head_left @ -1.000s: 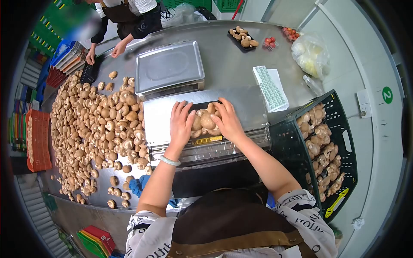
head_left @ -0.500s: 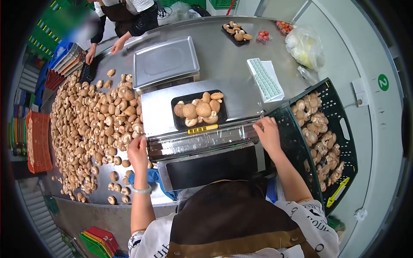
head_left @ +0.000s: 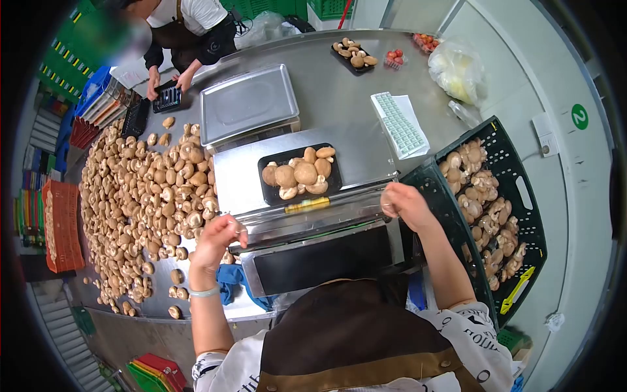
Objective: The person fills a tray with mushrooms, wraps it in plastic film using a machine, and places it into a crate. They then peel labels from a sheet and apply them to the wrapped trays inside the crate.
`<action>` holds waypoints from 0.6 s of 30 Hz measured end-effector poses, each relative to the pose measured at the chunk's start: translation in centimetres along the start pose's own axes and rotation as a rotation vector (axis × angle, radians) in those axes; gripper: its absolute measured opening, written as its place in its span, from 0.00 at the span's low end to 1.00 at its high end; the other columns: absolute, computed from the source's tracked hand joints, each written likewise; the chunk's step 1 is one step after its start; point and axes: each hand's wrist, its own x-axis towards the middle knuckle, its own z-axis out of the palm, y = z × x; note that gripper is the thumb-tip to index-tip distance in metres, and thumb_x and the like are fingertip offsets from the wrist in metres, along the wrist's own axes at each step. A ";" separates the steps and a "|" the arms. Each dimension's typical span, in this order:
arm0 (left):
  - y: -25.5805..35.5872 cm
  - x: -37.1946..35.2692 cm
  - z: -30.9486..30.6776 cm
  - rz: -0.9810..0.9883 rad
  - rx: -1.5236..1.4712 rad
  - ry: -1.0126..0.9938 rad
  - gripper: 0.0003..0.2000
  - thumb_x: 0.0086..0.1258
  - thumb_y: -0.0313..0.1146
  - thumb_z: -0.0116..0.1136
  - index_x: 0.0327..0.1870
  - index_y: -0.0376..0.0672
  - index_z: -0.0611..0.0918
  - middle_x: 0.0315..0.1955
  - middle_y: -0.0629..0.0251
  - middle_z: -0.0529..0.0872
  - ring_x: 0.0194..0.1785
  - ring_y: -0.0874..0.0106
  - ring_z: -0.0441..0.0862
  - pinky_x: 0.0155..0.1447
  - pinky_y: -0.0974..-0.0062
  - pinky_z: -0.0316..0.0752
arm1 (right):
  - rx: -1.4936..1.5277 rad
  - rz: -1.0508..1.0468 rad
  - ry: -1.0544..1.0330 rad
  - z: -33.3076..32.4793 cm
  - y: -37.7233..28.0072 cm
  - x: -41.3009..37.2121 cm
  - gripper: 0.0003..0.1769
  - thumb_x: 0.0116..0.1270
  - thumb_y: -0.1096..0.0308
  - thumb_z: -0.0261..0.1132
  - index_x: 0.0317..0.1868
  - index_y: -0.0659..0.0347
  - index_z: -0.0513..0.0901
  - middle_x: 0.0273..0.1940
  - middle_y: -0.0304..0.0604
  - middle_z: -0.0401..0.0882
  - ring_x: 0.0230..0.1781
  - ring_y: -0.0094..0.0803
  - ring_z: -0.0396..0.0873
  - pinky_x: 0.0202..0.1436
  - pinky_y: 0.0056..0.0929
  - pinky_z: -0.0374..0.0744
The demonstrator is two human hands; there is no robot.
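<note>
My left hand (head_left: 219, 240) is closed in a pinch at the left end of the wrapping machine (head_left: 320, 219). At its right end my right hand (head_left: 406, 205) is pinched too. Clear plastic film (head_left: 307, 205) stretches between them, blurring the yellow label beneath; its edges are hard to make out. Just beyond lies a black tray (head_left: 269, 192) of shiitake mushrooms (head_left: 304, 173), resting on the machine's metal plate (head_left: 238, 166).
Loose mushrooms (head_left: 144, 202) are heaped at left, near a scale (head_left: 250, 101). At right stands a dark crate (head_left: 522, 189) of bagged mushrooms. A label sheet (head_left: 400, 124) lies behind. Across the table a co-worker (head_left: 189, 32) holds a black tray (head_left: 168, 98).
Both hands have lifted and drawn slightly toward me from the roller, the film coming with them. The label now looks blurred. The co-worker has picked up a black tray.
</note>
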 end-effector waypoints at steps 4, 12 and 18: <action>5.7 3.2 0.1 0.333 -0.345 -0.114 0.10 0.75 0.39 0.55 0.37 0.43 0.75 0.32 0.54 0.85 0.34 0.67 0.84 0.40 0.73 0.80 | 0.563 -0.376 -0.178 1.9 -4.9 3.3 0.13 0.77 0.63 0.53 0.36 0.63 0.71 0.30 0.47 0.76 0.37 0.38 0.77 0.45 0.35 0.75; -3.2 19.8 -0.2 0.420 0.619 0.345 0.08 0.78 0.34 0.47 0.41 0.38 0.72 0.36 0.54 0.84 0.40 0.57 0.82 0.47 0.64 0.75 | -0.894 -0.162 0.227 2.5 1.9 20.2 0.12 0.73 0.62 0.57 0.45 0.64 0.76 0.40 0.53 0.84 0.44 0.48 0.82 0.49 0.42 0.78; -3.5 18.1 0.7 0.203 0.620 0.246 0.09 0.76 0.35 0.53 0.41 0.37 0.77 0.27 0.66 0.81 0.31 0.75 0.75 0.40 0.76 0.73 | -0.826 -0.019 -0.056 2.6 1.8 19.7 0.24 0.64 0.51 0.66 0.45 0.66 0.78 0.40 0.57 0.83 0.42 0.52 0.82 0.46 0.41 0.78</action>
